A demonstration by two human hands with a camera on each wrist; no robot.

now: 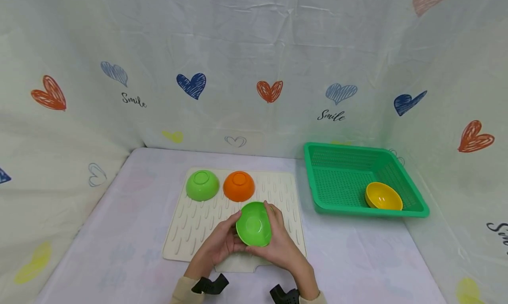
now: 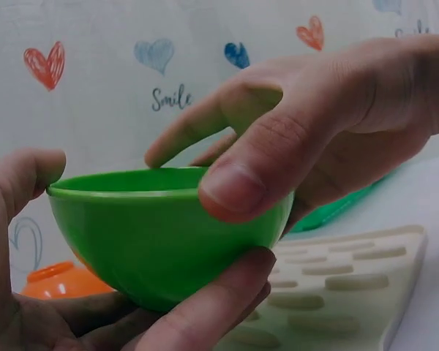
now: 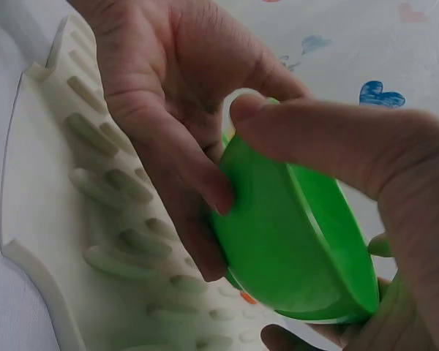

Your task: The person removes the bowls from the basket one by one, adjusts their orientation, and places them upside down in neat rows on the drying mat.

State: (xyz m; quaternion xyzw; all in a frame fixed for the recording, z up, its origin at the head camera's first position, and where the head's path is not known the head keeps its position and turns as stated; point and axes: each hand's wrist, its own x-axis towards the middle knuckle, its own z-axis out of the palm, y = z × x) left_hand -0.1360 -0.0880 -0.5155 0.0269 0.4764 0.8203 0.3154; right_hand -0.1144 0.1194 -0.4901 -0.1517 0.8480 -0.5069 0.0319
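I am watching the left hand cupping a bright-green bowl from 8 o'clock, thumb on the rim and fingers curled beneath, while the right hand is pinching it from 4 o'clock between thumb and fingers. The bowl is facing mouth-up, above the near part of a cream ribbed draining mat. I am judging it light, stiff and hardly fragile, probably slick plastic, so I am favouring a hold on rim and outer wall. Beyond it, an upturned orange bowl is resting at 11 o'clock and an upturned lime-green bowl at 10; farther off, towards 2 o'clock, a green mesh basket is holding a yellow bowl.
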